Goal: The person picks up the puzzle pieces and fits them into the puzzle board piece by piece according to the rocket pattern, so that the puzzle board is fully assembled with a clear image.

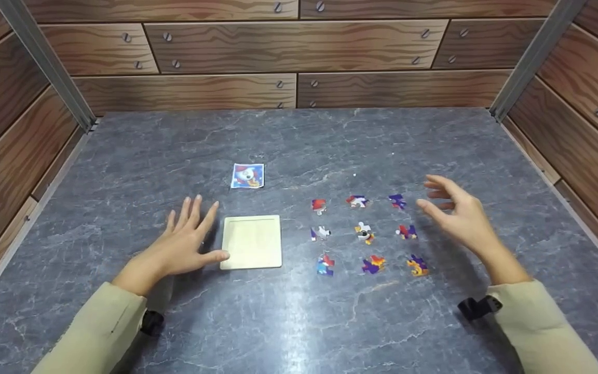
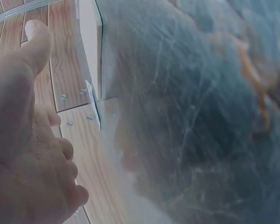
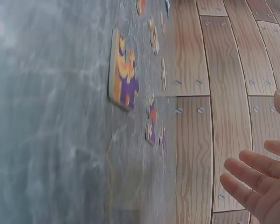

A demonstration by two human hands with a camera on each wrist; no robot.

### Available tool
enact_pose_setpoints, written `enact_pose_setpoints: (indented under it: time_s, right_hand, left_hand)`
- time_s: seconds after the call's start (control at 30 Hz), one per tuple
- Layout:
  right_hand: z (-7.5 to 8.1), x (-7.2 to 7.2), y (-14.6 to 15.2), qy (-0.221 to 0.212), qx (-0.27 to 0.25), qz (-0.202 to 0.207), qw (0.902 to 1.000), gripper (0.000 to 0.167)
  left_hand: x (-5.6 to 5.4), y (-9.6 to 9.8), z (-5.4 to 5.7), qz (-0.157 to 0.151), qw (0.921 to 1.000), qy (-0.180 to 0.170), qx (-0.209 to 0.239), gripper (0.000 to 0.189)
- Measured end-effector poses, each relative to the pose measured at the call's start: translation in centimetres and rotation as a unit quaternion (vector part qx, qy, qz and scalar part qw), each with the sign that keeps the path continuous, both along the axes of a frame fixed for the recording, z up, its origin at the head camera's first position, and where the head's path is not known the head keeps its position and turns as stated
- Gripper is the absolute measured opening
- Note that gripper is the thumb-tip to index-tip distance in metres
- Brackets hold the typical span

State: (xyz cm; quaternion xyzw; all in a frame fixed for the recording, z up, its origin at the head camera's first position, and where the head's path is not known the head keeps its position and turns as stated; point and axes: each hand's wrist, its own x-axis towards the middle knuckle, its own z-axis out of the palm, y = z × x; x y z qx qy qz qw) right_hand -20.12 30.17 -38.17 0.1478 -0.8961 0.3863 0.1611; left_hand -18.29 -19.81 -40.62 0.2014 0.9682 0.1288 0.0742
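Observation:
My left hand [image 1: 182, 244] has its fingers spread, thumb tip at the left edge of a pale square puzzle tray [image 1: 252, 243]. In the left wrist view the tray [image 2: 91, 46] appears edge-on beyond the thumb. On the other side, my right hand [image 1: 457, 215] hovers with relaxed, slightly bent fingers and holds nothing. Left of it lie several loose jigsaw pieces in rows, among them a purple piece [image 1: 397, 201], a red and purple piece [image 1: 408, 231] and an orange and purple corner piece [image 1: 418, 266]. That corner piece [image 3: 123, 72] looks largest in the right wrist view.
Behind the tray lies a small picture card [image 1: 247, 176] with a white cartoon character on blue. Wood-patterned panels [image 1: 288, 47] wall the grey marbled table [image 1: 299, 140] at the back and both sides. Tiny white specks [image 1: 354, 175] dot the tabletop.

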Motion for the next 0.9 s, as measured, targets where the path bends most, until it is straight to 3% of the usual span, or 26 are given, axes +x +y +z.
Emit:
enact_pose_setpoints:
  time_s: [0.23,0.53,0.9]
  right_hand:
    - [0.2,-0.3,-1.2,-0.018,-0.017,0.025,0.9994,0.048]
    - [-0.2,-0.8,-3.1,-0.042,-0.026,0.052,0.9975,0.049]
    - [-0.7,-1.8,-5.4,-0.067,-0.042,0.078,0.9938,0.045]
  left_hand:
    - [-0.4,0.3,-0.5,0.006,0.9997,-0.023,0.009,0.106]
    - [-0.9,0.7,-1.1,0.017,0.9963,-0.083,0.015,0.115]
    - [-1.4,0.7,-1.6,-0.010,0.9905,-0.133,0.033,0.116]
